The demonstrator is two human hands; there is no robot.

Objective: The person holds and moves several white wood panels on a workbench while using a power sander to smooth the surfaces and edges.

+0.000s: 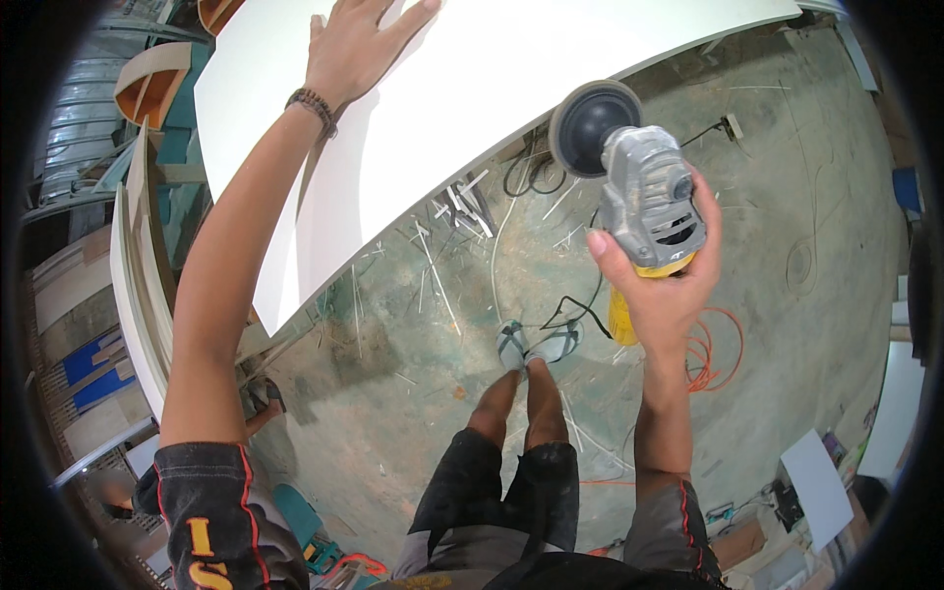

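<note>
My right hand [661, 280] is wrapped round an angle grinder [651, 187] with a grey metal head and yellow body. Its round black pad [595, 123] meets or overlaps the near edge of a large white board [472, 74]; whether it touches I cannot tell. Up at the far left, my left hand [362, 44] lies flat on the board with fingers spread, some of them cut off by the top of the picture. A bead bracelet circles that wrist. From the grinder's lower end a dark cord [580, 307] hangs toward the floor.
Thin white offcut strips [462, 208] litter the floor under the board's edge. An orange cable [723, 349] lies coiled at right, below my forearm. Curved panels [147, 265] stand at left. Another person's foot [267, 395] shows beneath my left arm. A white sheet [818, 489] leans at lower right.
</note>
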